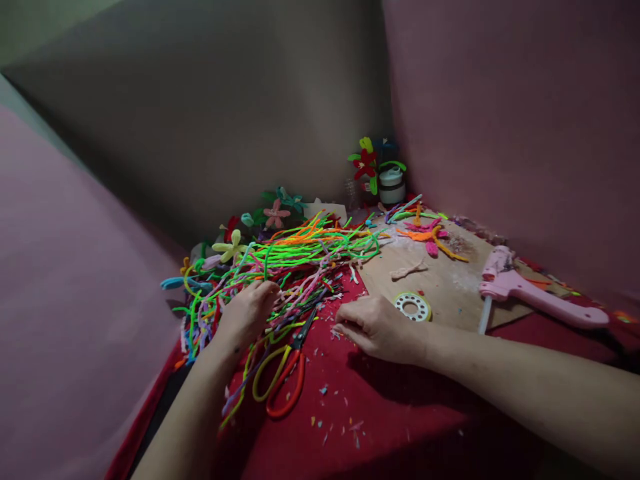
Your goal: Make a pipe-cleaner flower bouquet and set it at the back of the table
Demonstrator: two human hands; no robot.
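My left hand (pixel 250 308) is closed in a pinch at the near side of a pile of coloured pipe cleaners (pixel 300 253). From its fingertips a green pipe cleaner (pixel 267 261) rises and curves over the pile. My right hand (pixel 373 327) is curled shut above the red cloth (pixel 360 413), right of the pile; whatever its fingers hold, if anything, is hidden. Between the hands lie scissors (pixel 285 383) with one yellow and one red handle loop, blades pointing away from me. Just beyond my right wrist sits a white disc with a ring of holes (pixel 412 307).
A pink glue gun (pixel 545 293) rests at the right edge of a wooden board (pixel 450 277). Orange and pink pipe-cleaner pieces (pixel 427 235) lie on the board. Behind stand fuzzy flowers (pixel 275 212) and a light-blue lidded jar (pixel 391 185). Walls close in at the back and sides.
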